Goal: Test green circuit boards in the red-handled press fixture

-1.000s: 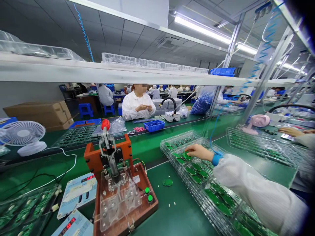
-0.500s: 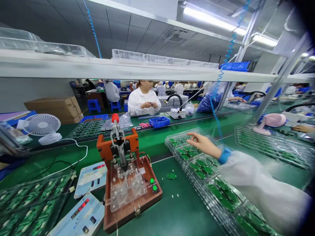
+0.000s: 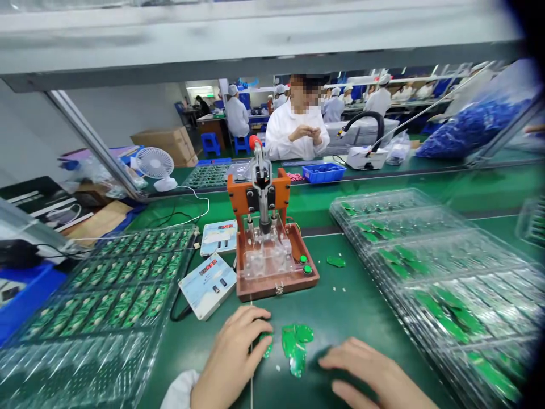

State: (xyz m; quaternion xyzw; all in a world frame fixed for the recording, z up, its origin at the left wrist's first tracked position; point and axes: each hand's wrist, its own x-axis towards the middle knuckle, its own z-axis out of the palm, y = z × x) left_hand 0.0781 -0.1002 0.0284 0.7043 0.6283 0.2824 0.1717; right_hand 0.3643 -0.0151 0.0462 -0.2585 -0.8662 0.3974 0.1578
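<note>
Glossy, rounded green boards overlap, right hand spread, grip of left hand unclear.

Free room between fixture and boards

Left hand at one green board, right hand near clustered boards, clamp fixture beyond
</note>
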